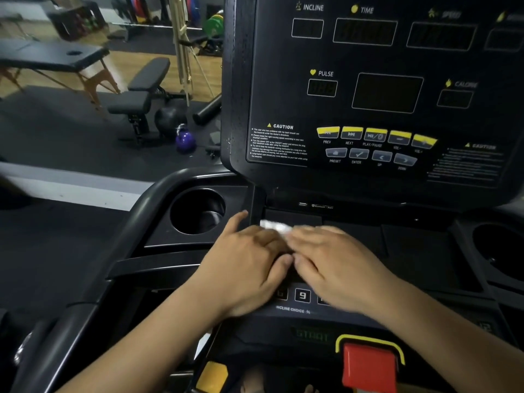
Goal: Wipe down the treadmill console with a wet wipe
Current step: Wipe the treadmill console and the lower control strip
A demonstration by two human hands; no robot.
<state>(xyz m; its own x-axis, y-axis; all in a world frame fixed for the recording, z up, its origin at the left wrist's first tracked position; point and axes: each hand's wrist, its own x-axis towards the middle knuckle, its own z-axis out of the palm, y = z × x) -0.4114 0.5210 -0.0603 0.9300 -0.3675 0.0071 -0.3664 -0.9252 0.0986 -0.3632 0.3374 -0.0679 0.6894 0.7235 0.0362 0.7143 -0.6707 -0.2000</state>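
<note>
The black treadmill console [377, 92] rises ahead with dark displays and a row of yellow buttons. Below it lies the flat console tray [411, 251], and both my hands meet over its left part. A small white wet wipe [276, 226] shows between the fingertips. My left hand [249, 262] grips the wipe's left side with curled fingers, one finger sticking out toward the cup holder. My right hand [337, 259] holds the wipe's right side; it is motion-blurred. Most of the wipe is hidden under the fingers.
Round cup holders sit at the left [198, 211] and right [499, 253] of the tray. A red stop button [368, 367] and incline number keys [302, 295] lie near me. Left of the treadmill are a weight bench [141, 92], a purple kettlebell [185, 140] and a massage table [54, 56].
</note>
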